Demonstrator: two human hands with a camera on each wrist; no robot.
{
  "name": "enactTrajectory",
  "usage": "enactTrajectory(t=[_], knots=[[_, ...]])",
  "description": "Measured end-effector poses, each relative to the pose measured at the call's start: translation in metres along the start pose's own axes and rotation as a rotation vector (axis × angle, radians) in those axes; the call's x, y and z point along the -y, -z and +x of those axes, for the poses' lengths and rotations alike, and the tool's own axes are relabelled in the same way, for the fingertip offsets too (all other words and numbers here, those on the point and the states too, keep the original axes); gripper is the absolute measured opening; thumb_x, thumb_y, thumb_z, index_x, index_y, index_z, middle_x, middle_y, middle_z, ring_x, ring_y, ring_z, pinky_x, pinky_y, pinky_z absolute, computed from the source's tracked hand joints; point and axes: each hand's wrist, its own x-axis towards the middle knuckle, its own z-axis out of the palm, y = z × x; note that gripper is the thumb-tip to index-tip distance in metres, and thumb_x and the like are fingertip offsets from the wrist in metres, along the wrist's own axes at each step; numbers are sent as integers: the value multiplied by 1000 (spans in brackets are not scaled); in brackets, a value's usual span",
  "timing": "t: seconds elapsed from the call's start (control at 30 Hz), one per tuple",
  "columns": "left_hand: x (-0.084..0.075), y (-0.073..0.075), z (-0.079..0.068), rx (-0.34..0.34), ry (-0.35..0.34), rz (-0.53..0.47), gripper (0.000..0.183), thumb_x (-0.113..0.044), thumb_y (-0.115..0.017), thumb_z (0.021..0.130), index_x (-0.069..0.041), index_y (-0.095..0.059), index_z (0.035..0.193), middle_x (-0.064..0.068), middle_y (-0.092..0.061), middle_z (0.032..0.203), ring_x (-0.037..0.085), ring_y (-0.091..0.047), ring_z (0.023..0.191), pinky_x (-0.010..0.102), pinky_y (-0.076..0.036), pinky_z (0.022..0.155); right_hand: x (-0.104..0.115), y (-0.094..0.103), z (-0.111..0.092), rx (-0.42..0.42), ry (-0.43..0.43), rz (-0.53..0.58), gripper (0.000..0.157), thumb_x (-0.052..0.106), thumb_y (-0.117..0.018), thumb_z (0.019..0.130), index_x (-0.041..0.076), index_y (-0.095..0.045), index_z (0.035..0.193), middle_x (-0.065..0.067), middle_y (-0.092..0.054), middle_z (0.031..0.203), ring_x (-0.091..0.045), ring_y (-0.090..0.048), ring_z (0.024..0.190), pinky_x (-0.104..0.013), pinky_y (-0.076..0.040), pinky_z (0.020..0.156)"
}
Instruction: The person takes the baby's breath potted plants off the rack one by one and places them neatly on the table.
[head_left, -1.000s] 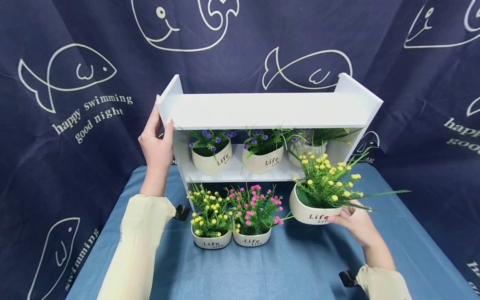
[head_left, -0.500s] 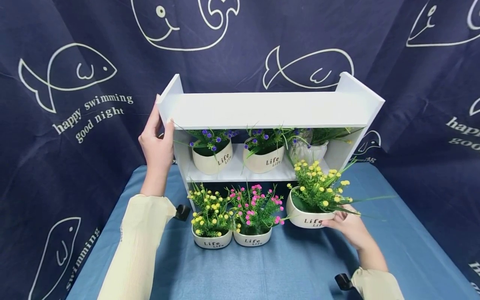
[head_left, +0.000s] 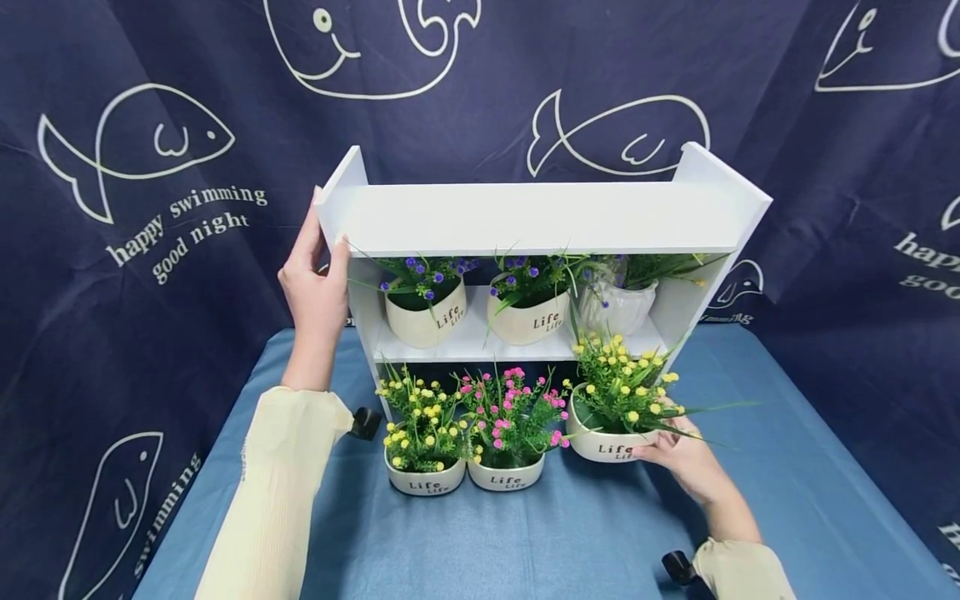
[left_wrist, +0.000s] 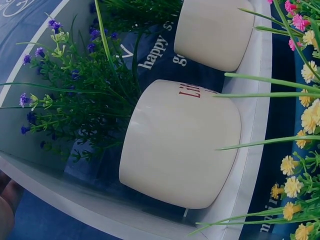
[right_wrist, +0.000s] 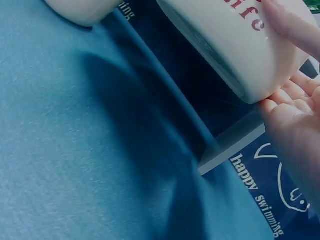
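A white two-tier shelf (head_left: 540, 218) stands at the table's back. My left hand (head_left: 311, 292) holds its left side panel near the top, thumb at the front edge. My right hand (head_left: 686, 458) grips a cream oval flowerpot (head_left: 600, 443) with yellow flowers by its right end. In the right wrist view the raised pot (right_wrist: 235, 52) shows its underside, with a shadow on the cloth below. Left of it, a yellow-flowered pot (head_left: 425, 482) and a pink-flowered pot (head_left: 506, 477) stand side by side in front of the shelf's lower opening.
On the middle board sit two purple-flowered pots (head_left: 426, 323) (head_left: 528, 321) and a white ribbed pot (head_left: 618, 310) at the right. A blue cloth (head_left: 525, 542) covers the table. Behind hangs a dark blue curtain (head_left: 450, 133) with fish drawings.
My right hand has carried the yellow-flowered pot left and slightly down, closer to the pink-flowered one. The left hand keeps its hold on the shelf.
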Motion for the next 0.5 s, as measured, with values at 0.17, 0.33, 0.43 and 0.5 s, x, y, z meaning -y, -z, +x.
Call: enactTrajectory(t=[0.17, 0.33, 0.43, 0.5], knots=[[0, 0, 0, -1, -3, 6, 51, -9, -57, 94, -30, -51, 140, -7, -58, 137, 7, -58, 123, 34, -54, 93, -6, -1, 1, 20, -14, -16, 88, -21, -60, 78, -3, -12, 149, 17, -67, 112, 4, -63, 102, -11, -51, 86], [-1, 0, 0, -4, -6, 7, 50, -9, -57, 94, -30, -52, 140, -5, -59, 137, 7, -58, 123, 36, -53, 93, -10, -1, 1, 4, -81, -47, 104, -16, -64, 79, -16, 17, 145, 19, -57, 125, 14, -53, 110, -8, -47, 89], [-1, 0, 0, -1, -8, 3, 50, -9, -57, 94, -29, -51, 140, -5, -58, 138, 7, -57, 124, 38, -53, 94, -14, -1, 1, 18, -85, -47, 101, -16, -64, 79, -11, 10, 149, 17, -54, 129, 15, -52, 112, -9, -47, 90], [-1, 1, 0, 1, -11, 1, 50, -9, -57, 95, -29, -51, 140, -5, -58, 138, 7, -57, 124, 38, -53, 94, -17, -1, 1, 54, -61, -19, 93, -19, -62, 79, -2, -5, 151, 12, -56, 132, 10, -55, 113, -11, -48, 91]])
